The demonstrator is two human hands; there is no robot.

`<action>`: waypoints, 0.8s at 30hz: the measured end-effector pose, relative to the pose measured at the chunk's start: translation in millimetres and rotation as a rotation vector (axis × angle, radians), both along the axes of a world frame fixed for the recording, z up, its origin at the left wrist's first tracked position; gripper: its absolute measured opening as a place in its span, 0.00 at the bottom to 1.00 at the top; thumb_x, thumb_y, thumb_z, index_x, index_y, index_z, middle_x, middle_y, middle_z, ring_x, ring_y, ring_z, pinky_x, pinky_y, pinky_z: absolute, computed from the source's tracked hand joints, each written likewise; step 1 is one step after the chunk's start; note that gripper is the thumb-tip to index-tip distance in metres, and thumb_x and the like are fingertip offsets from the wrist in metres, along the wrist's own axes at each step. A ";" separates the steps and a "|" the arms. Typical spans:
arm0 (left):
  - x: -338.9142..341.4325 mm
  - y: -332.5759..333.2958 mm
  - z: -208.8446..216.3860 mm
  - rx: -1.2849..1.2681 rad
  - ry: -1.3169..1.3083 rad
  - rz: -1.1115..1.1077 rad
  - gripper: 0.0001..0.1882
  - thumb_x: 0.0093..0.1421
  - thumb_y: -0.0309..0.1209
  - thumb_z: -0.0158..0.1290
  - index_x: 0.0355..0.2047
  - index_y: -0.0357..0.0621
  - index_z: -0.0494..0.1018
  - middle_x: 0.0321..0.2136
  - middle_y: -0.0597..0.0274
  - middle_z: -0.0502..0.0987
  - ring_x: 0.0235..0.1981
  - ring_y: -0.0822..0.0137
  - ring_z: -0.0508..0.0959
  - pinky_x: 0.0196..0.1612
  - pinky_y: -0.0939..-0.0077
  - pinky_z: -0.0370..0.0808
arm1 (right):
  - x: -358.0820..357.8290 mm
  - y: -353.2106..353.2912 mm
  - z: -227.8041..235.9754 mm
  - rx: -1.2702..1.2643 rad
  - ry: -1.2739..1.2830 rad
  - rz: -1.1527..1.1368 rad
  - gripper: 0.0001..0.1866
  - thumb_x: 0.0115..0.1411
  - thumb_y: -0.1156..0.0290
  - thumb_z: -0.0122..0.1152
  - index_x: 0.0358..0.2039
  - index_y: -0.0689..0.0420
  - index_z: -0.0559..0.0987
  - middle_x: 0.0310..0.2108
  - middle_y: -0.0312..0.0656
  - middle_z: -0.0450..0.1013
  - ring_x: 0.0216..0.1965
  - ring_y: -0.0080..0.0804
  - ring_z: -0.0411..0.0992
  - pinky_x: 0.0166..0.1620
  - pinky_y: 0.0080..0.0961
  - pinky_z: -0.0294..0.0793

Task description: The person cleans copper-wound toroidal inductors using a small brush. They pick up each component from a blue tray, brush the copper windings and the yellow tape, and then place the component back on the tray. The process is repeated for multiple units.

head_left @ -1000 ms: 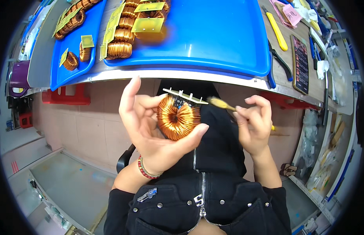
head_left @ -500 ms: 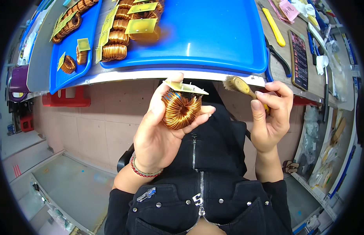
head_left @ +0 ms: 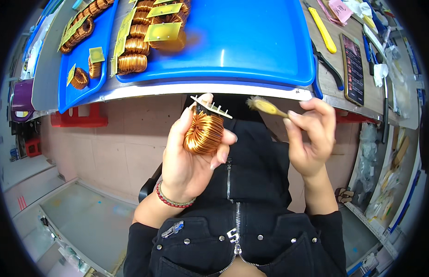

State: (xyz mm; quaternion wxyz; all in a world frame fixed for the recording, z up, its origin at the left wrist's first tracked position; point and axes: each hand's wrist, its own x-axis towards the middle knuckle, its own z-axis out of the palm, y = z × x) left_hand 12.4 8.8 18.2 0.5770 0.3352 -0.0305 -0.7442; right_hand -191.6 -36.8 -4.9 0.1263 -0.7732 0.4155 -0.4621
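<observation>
My left hand is closed around a copper-wound toroidal coil, held in front of the bench edge. A pale circuit board with several metal pins tops the coil, tilted down to the right. My right hand pinches the thin handle of a small brush between thumb and fingers. The bristles point left toward the coil, apart from it. More coils with yellow-green boards stand in a row at the left of the large blue tray.
A smaller blue tray with more coils lies at the left. On the right of the bench are a yellow-handled tool, pliers and a phone. A red stool stands under the bench.
My left hand has turned the coil, so its board now shows nearly edge-on. My right hand has brought the brush left, closer to the coil.
</observation>
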 end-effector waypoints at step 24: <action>121.9 -43.3 4.9 -0.526 -2.024 0.577 0.21 0.52 0.23 0.51 0.47 0.36 0.66 0.28 0.61 0.71 0.30 0.69 0.68 0.37 0.76 0.66 | 139.3 -78.7 41.0 -0.070 0.075 0.356 0.20 0.42 0.77 0.62 0.40 0.56 0.75 0.30 0.42 0.70 0.29 0.39 0.71 0.29 0.28 0.71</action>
